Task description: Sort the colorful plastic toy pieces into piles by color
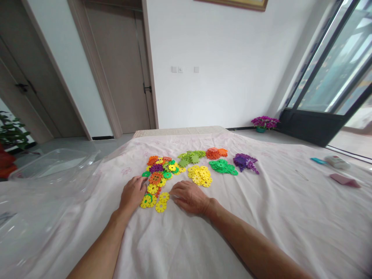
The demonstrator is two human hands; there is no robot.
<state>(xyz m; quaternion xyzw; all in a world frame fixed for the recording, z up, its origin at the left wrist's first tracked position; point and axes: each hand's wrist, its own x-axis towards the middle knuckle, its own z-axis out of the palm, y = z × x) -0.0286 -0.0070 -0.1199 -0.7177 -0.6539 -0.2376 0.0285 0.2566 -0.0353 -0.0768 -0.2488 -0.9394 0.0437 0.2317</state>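
Observation:
A mixed pile of plastic snowflake-disc building pieces (157, 178) in orange, yellow, purple and green lies on the cloth in front of me. My left hand (133, 192) rests against the pile's left side, palm down, thumb apart from the fingers, nothing visible in it. Just right of the pile's near end, my right hand (190, 197) lies low over the cloth, fingers stretched leftward and its underside hidden. Between both hands are loose yellow discs (161, 207). Beyond my right hand sit single-colour heaps: yellow discs (200, 175), green discs (223, 166), light-green pieces (192, 157), orange pieces (215, 153) and purple pieces (244, 161).
A pale wrinkled cloth (276, 213) covers the surface. Clear plastic containers (55, 164) stand at the left. On the right lie a pink folded piece (345, 180), a whitish packet (337, 162) and a blue item (317, 160). A potted purple flower (265, 123) stands by the wall.

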